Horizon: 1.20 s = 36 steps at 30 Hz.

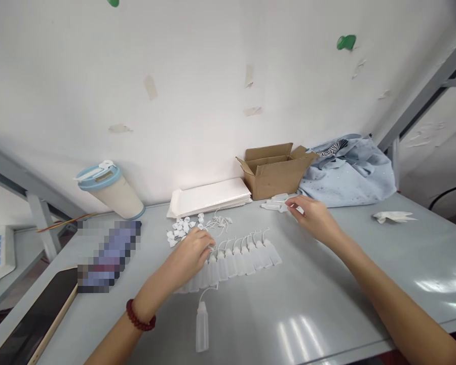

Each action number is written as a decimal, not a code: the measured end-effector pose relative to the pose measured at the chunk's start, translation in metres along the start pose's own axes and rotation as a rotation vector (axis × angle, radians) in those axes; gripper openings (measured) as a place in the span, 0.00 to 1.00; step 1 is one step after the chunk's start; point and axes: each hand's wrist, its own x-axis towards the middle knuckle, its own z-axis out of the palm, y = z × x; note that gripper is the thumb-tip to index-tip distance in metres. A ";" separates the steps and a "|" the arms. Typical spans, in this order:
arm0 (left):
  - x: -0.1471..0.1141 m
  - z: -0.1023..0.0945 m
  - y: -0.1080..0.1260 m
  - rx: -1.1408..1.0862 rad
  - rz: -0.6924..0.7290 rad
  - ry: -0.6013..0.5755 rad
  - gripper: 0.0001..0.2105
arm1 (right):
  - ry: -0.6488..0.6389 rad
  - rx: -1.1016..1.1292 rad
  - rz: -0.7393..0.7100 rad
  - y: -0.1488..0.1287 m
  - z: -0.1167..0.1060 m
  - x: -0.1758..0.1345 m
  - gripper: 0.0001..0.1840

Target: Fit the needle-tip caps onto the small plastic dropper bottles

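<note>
We see our left hand over the row of tube-topped squeeze bottles on the desk, our right hand at clear plastic pieces before the cardboard box; we cannot tell whether either grip is clamped.

– What's at the middle of the frame?
– The left hand, just left of centre, over part of a row of bottles. The right hand, right of centre, has its fingertips at clear plastic pieces.
– And elsewhere?
– White caps left of centre, a cardboard box right of centre, a tumbler at left, one lone bottle at lower centre.
</note>
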 end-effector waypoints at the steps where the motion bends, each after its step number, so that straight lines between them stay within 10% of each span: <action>1: 0.000 0.001 0.000 0.000 0.002 0.008 0.11 | -0.001 -0.039 -0.018 0.003 0.004 0.000 0.12; 9: -0.005 0.000 0.004 -0.105 -0.084 0.238 0.09 | -0.094 -0.271 -0.180 -0.003 0.030 -0.001 0.21; 22: -0.009 -0.005 0.035 -0.864 -0.665 0.339 0.09 | -0.118 -0.312 -0.191 -0.008 0.044 -0.005 0.24; 32: -0.011 0.005 0.046 -1.170 -0.750 0.199 0.08 | -0.004 -0.032 -0.198 -0.050 0.026 -0.020 0.15; 36: -0.010 0.007 0.055 -1.236 -0.743 0.225 0.08 | -0.044 0.434 -0.242 -0.091 0.015 -0.037 0.12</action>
